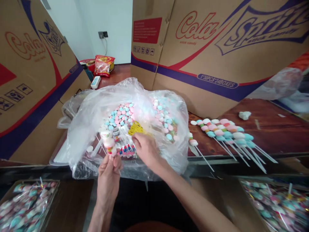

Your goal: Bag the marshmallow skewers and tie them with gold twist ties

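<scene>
Head view: the left hand (109, 170) has its fingers closed on the lower end of an upright candy skewer (109, 143), in front of the clear plastic bag (83, 119). The right hand (147, 149) bends its fingers at the yellow ties (135, 128), whether pinching one I cannot tell; more skewers (220, 126) lie on the table (272, 127) to the right

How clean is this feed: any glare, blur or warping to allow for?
Head view: pale sheen on the plastic bag veils some candies; head view: sweets in the lower-left box look smeared; head view: the large cartons slant and stretch outward, likely wide-lens distortion.
</scene>
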Motion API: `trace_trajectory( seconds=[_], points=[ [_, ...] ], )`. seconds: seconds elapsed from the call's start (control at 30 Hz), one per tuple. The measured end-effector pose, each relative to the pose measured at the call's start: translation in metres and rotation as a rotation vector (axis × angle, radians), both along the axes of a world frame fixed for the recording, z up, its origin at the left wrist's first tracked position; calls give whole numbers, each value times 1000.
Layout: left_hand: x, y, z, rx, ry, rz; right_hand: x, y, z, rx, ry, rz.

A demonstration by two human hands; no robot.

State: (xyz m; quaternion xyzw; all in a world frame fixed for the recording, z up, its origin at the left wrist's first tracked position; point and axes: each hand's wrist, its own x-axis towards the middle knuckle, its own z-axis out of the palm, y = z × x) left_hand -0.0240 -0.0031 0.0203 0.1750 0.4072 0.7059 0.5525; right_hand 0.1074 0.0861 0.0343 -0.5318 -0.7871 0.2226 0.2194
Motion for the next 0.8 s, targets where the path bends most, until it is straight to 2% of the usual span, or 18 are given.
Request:
trace_trajectory(
  seconds=[0.07,0.13,0.23,0.33,0.7,0.8],
  points=[
    [3,3,-6,-54,-28,-21,-5,27,-1,37,-221,-59],
    [6,5,-11,-92,-54,-48,-7,45,-6,6,-305,-73],
    [10,7,-15,-120,-81,-62,-4,55,-13,-28,-348,-80],
    [12,10,-18,-129,-118,-44,2,54,-17,-36,-352,-83],
    [23,23,-14,-107,-36,-41,20,53,-12,39,-105,-72],
    [25,26,-16,-107,40,37,24,40,-5,69,105,-16]
  ],
)
